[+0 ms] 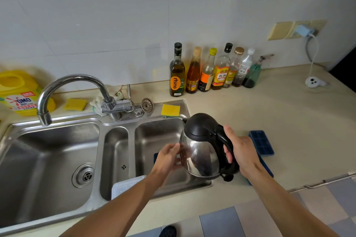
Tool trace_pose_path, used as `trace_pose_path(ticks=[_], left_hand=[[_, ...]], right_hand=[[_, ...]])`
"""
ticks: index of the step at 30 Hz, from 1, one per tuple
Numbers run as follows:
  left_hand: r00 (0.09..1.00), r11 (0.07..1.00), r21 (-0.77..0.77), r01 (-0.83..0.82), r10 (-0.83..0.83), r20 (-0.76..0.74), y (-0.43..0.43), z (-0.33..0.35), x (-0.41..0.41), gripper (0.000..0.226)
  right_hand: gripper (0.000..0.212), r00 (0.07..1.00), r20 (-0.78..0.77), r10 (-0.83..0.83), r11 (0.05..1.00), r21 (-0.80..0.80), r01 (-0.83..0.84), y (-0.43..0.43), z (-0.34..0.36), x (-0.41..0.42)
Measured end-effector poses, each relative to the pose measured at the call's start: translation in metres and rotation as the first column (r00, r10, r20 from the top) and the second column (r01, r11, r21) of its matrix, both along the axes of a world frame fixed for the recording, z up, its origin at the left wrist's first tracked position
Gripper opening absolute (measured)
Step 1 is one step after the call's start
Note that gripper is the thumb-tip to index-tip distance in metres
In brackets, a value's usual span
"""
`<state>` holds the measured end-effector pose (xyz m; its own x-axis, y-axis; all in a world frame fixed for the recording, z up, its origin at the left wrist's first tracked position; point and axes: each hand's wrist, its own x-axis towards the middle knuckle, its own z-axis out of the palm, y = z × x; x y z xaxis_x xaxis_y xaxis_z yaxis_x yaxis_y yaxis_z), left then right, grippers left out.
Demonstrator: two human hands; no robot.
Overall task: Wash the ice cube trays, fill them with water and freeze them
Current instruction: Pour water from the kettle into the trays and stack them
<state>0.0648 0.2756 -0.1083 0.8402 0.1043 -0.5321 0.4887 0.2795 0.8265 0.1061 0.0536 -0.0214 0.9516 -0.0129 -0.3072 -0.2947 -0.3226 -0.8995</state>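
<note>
A person's right hand (240,152) grips the black handle of a steel electric kettle (202,148) over the sink's (154,134) right basin, fingers wrapped round it. The left hand (169,157) hovers at the kettle's side, fingers loosely curved and blurred. A blue ice cube tray (262,142) lies on the surface just right of the kettle.

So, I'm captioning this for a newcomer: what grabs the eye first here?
The steel kettle, held above the right edge of the sink: the right hand grips its black handle, the left hand is at its side. Right of it a blue ice tray lies on the counter; bottles line the wall.
</note>
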Motion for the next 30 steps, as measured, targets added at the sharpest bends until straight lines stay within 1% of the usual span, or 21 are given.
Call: trace_pose_path(ticks=[1,3,6,9,11,13,14,18,21,24,27,30], left_hand=[[1.0,0.999,0.03,0.018,-0.019,0.02,0.002,0.002,0.008,0.027],[0.992,0.985,0.137,0.109,-0.116,0.048,0.004,0.007,0.026,0.035],[0.958,0.896,0.367,0.249,-0.283,0.041,0.002,0.011,0.056,0.047],[0.924,0.81,0.484,0.33,-0.381,0.008,-0.006,0.012,0.091,0.062],[0.914,0.787,0.504,0.357,-0.405,-0.015,-0.011,0.01,0.115,0.062],[0.906,0.785,0.492,0.376,-0.422,-0.019,-0.014,0.005,0.138,0.054],[0.902,0.78,0.494,0.384,-0.432,-0.019,-0.016,0.003,0.148,0.053],[0.9,0.776,0.509,0.373,-0.435,0.005,-0.022,-0.009,0.188,0.071],[0.91,0.791,0.504,0.347,-0.414,0.023,-0.026,-0.015,0.212,0.067],[0.917,0.806,0.499,0.319,-0.396,0.053,-0.031,-0.016,0.225,0.066],[0.923,0.811,0.504,0.297,-0.38,0.068,-0.035,-0.013,0.225,0.069],[0.921,0.768,0.563,0.306,-0.388,0.028,-0.037,-0.007,0.217,0.074]], right_hand=[[0.071,0.999,-0.003,-0.034,0.999,0.031,0.034,-0.001,-0.004,0.004],[0.07,0.994,-0.026,-0.104,0.991,0.083,0.106,-0.003,-0.011,0.014],[0.068,0.985,-0.052,-0.165,0.98,0.103,0.17,-0.006,-0.022,0.034],[0.066,0.98,-0.069,-0.186,0.979,0.072,0.191,-0.009,-0.029,0.057],[0.067,0.977,-0.09,-0.192,0.98,0.031,0.196,-0.009,-0.031,0.07],[0.066,0.974,-0.091,-0.208,0.978,-0.006,0.208,-0.011,-0.033,0.084],[0.064,0.971,-0.093,-0.221,0.975,-0.015,0.22,-0.011,-0.035,0.09],[0.055,0.954,-0.103,-0.281,0.96,-0.018,0.281,-0.018,-0.045,0.116],[0.054,0.953,-0.061,-0.297,0.955,-0.002,0.297,-0.022,-0.049,0.133],[0.052,0.951,0.01,-0.308,0.951,-0.038,0.308,-0.025,-0.046,0.146],[0.043,0.951,0.137,-0.276,0.94,-0.169,0.297,-0.027,-0.041,0.156],[0.03,0.937,0.257,-0.236,0.883,-0.347,0.317,-0.028,-0.032,0.159]])
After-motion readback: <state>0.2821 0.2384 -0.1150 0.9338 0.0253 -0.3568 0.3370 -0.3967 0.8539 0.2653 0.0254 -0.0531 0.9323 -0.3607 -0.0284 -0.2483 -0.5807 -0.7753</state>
